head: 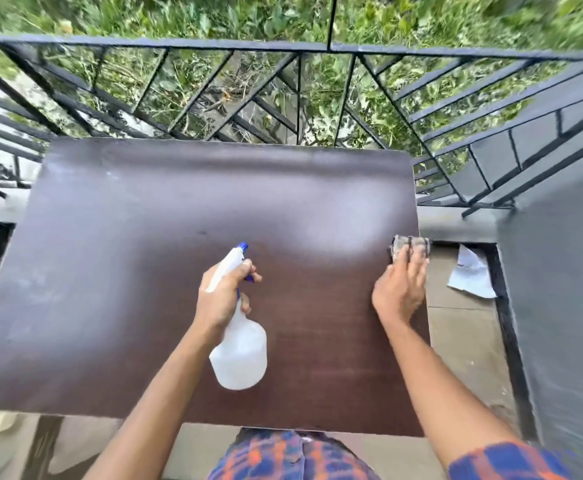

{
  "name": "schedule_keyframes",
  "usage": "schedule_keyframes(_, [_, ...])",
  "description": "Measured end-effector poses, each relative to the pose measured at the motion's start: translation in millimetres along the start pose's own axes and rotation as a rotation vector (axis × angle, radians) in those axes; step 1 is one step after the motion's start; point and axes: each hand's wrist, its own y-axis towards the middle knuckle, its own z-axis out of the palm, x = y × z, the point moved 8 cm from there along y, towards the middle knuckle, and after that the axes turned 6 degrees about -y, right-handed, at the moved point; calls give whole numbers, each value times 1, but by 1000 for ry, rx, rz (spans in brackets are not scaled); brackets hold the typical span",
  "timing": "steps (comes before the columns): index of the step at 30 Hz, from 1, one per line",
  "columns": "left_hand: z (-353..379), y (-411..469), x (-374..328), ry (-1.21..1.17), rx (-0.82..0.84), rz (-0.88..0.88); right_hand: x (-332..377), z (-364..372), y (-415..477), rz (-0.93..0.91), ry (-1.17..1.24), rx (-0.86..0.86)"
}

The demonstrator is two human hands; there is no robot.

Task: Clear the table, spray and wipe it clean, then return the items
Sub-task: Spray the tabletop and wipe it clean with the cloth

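The left hand (224, 296) is gripping the neck of a white spray bottle (240, 355) above the dark brown table (127, 254), a little toward 6 o'clock from its middle, with fingers curling round the blue trigger and the nozzle pointing toward 1 o'clock. The right hand (401, 289) is lying flat with straight fingers, pressing a grey cloth (411, 244) down at the table's 3 o'clock edge (the cloth is reaching slightly past that edge). A crumpled paper (472, 275) is lying on the floor further out at 3 o'clock, and a black railing (165, 46) is running along the 12 o'clock side
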Motion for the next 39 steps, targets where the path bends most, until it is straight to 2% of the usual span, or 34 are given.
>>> schedule_keyframes(2, [0,-10,2,-1,-2,8,24,8,-33,15,15,32])
schedule_keyframes(4, [-5,-21,5,2,-18,14,70,22,-72,-136,27,111])
schedule_keyframes(9, [-32,-52,16,26,-73,50,190,64,-199,-959,-54,366])
schedule_keyframes(11, [-50,-68,26,-29,-118,55,202,72,-254,-1233,-42,454])
schedule_keyframes(13, [-69,-83,38,-28,-174,53,188,73,-291,-1473,-86,458])
schedule_keyframes(14, [-77,-90,44,-8,-193,55,174,71,-296,-1538,-85,446])
schedule_keyframes(15, [-83,-94,50,18,-202,58,160,65,-289,-1537,-34,424])
schedule_keyframes(17, [-88,-103,61,50,-204,52,125,49,-247,-1362,75,346])
schedule_keyframes(21, [-82,-118,79,3,-163,19,9,15,-120,-692,64,110])
schedule_keyframes(23, [-75,-125,85,-20,-154,3,-44,3,-87,-414,51,58])
schedule_keyframes(25, [-67,-131,89,-25,-146,1,-60,2,-87,-276,20,40])
schedule_keyframes(28, [-57,-136,92,-11,-134,8,-36,7,-125,-166,45,41])
schedule_keyframes(30, [-54,-138,94,-5,-133,7,7,19,-164,-314,60,111])
schedule_keyframes(33, [-55,-142,94,4,-148,6,80,45,-251,-886,4,278])
schedule_keyframes(35, [-56,-144,94,-9,-150,15,97,56,-303,-1250,-70,372])
schedule_keyframes(37, [-53,-146,94,-29,-112,20,84,55,-322,-1425,-63,409])
schedule_keyframes(39, [-47,-147,93,-18,-85,22,51,44,-313,-1449,10,350])
